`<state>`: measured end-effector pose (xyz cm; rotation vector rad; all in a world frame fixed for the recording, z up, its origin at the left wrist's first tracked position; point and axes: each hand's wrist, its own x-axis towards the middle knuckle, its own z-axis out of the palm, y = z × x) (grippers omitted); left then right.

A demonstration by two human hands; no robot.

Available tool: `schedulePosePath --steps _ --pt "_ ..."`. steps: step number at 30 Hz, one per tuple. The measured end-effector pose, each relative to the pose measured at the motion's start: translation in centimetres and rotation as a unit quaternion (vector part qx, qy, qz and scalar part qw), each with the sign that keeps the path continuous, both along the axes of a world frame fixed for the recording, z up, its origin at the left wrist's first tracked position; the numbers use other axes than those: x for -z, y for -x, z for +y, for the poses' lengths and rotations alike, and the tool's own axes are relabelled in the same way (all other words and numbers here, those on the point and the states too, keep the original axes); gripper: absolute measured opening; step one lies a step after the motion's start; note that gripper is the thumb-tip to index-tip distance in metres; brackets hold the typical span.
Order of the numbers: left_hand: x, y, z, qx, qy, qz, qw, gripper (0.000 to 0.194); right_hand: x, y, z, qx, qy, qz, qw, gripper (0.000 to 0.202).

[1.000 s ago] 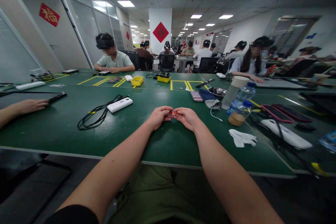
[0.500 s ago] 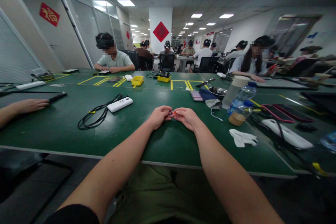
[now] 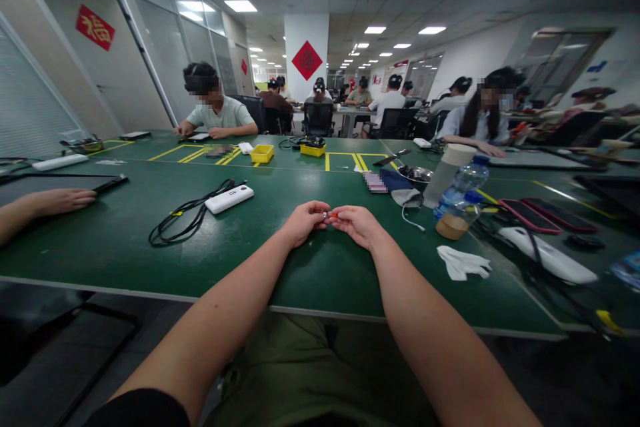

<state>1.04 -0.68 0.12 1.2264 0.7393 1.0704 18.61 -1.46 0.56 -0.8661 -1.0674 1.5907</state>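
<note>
Right of the white, rounded plastic power bank [image 3: 229,199], just above the glossy green tabletop [image 3: 125,260], a tiny orange-red piece [image 3: 334,215] sits between two bare hands. The right hand [image 3: 357,225] pinches it between thumb and fingers, while the left hand [image 3: 304,223] has its thumb and fingertips pressed together at a small silvery bit [image 3: 325,215] beside it; whether the two are joined cannot be told. Just left of the power bank lies a loose loop of thin black cable [image 3: 193,203] with a yellow tie. Farther left of it, a co-worker's hand [image 3: 67,200] rests, fingers together, on a dark, flat, black-framed panel [image 3: 60,181]. Beyond the power bank and a little to its right stand a small yellow plastic tray [image 3: 262,155] and, farther right, a second yellow plastic tray [image 3: 313,151] with black items in it. Well to the power bank's right are a crumpled white tissue [image 3: 463,263], a clear bottle of brown liquid [image 3: 453,225] and a tall pale grey cylinder [image 3: 445,177]. Far beyond the power bank sits a person in a pale shirt [image 3: 227,117].
</note>
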Motion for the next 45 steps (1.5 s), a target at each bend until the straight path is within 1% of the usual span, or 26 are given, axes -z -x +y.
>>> schedulePosePath --steps 7,12,17,21,28,34,39,45 --pt "0.29 0.18 0.17 0.001 -0.02 0.004 1.0 0.029 0.19 -0.1 0.1 0.006 0.002 -0.015 1.0 0.013" --pt "-0.05 0.13 -0.02 0.006 -0.006 -0.009 1.0 0.038 0.33 -0.04 0.08 0.009 -0.005 -0.016 1.0 0.012" --pt "-0.29 0.04 -0.02 -0.005 0.049 -0.044 0.998 0.023 0.49 0.04 0.2 0.013 -0.022 -0.013 1.0 0.016" --pt "-0.42 0.11 -0.02 -0.003 0.066 -0.066 0.996 0.024 0.49 0.04 0.21 0.022 -0.02 -0.008 1.0 0.013" --pt "-0.57 0.12 -0.12 -0.01 0.066 -0.065 0.996 0.027 0.38 -0.14 0.2 0.033 -0.013 -0.007 0.999 0.012" --pt "-0.39 0.01 0.02 -0.022 0.07 -0.053 0.996 0.025 0.62 -0.16 0.35 0.052 -0.003 -0.025 0.998 0.014" --pt "-0.31 0.05 -0.01 -0.011 0.061 -0.041 0.997 0.025 0.69 -0.04 0.29 0.058 -0.019 -0.022 0.998 0.016" --pt "-0.14 -0.02 -0.13 -0.009 0.036 -0.038 0.999 0.032 0.54 0.14 0.2 0.055 -0.037 -0.012 0.998 0.019"
